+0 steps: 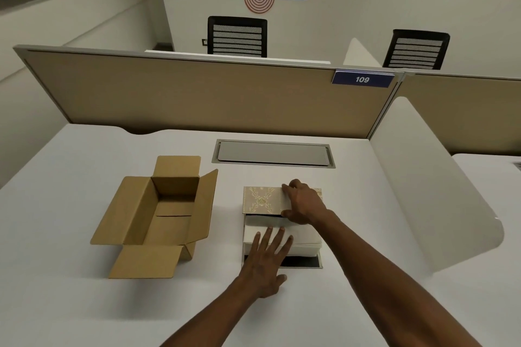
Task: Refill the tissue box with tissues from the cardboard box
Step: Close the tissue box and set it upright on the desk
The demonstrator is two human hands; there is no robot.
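A brown cardboard box (158,217) lies open on the white desk at the left, its flaps spread and its inside bare. To its right stands the patterned beige tissue box (260,200), with its near side open. A white stack of tissues (304,239) sticks out of that opening toward me. My left hand (267,259) lies flat, fingers spread, on top of the stack. My right hand (303,203) grips the top of the tissue box at its right end, thumb at the near edge.
A grey cable hatch (273,153) is set into the desk behind the tissue box. A tan partition (197,93) closes the back of the desk, a white divider (431,186) the right side. Two black chairs stand beyond.
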